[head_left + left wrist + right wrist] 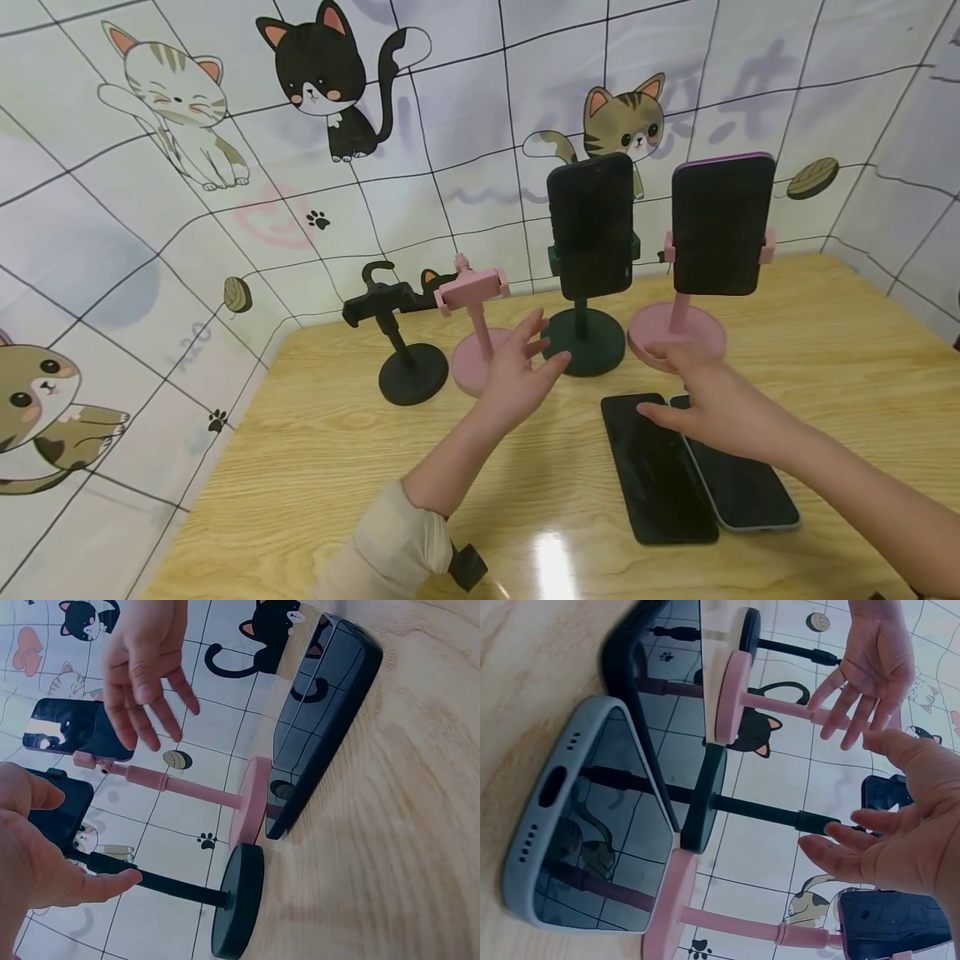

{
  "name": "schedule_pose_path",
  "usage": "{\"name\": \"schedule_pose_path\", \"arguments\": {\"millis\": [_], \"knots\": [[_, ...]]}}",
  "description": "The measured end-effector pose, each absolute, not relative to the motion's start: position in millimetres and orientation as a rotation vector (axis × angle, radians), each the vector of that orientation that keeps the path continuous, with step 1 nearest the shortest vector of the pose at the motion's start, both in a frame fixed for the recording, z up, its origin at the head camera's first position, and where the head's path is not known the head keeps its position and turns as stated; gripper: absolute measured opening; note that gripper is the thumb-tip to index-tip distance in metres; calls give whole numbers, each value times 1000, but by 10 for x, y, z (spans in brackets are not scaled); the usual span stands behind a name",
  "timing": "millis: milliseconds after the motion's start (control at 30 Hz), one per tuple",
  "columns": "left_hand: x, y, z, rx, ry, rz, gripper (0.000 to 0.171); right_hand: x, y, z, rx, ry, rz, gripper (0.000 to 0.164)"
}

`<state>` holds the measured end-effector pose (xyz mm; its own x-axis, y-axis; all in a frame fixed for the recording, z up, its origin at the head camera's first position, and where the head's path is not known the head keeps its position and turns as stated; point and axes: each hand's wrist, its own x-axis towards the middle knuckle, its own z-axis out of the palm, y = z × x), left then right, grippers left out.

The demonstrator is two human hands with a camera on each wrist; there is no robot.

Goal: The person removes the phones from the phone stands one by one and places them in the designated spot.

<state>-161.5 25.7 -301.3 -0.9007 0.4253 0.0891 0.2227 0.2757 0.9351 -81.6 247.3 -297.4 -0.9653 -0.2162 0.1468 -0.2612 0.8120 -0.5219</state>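
Observation:
My left hand (517, 373) hovers in front of the empty-clamped pink stand (472, 292) and the dark green stand (588, 350), fingers spread, holding nothing. Above the two flat phones is my right hand (712, 400), its fingers relaxed and apart from them in the right wrist view. One flat phone (660, 479) is black; the other phone (746, 492) has a pale grey-blue case (525, 847). An upright phone (592, 225) sits in the green stand's clamp. A second pink stand (678, 321) carries another upright phone (723, 225) with a purple edge.
A black stand (412, 373) without a phone is at the far left of the row. All the stands line the back of the wooden table (300, 500), close to a cloth backdrop (465, 100) printed with cats and grid lines.

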Motion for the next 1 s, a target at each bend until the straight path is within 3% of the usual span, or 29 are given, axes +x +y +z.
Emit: {"name": "schedule_pose_path", "arguments": {"millis": [467, 1000], "knots": [[-1668, 372, -2851, 696, 2360, 1759, 62, -936, 2414, -2786, 281, -2696, 1034, 63], [-1711, 460, -2782, 708, 2325, 1936, 58, -1047, 2368, -2683, 141, -2648, 1204, 71]]}}
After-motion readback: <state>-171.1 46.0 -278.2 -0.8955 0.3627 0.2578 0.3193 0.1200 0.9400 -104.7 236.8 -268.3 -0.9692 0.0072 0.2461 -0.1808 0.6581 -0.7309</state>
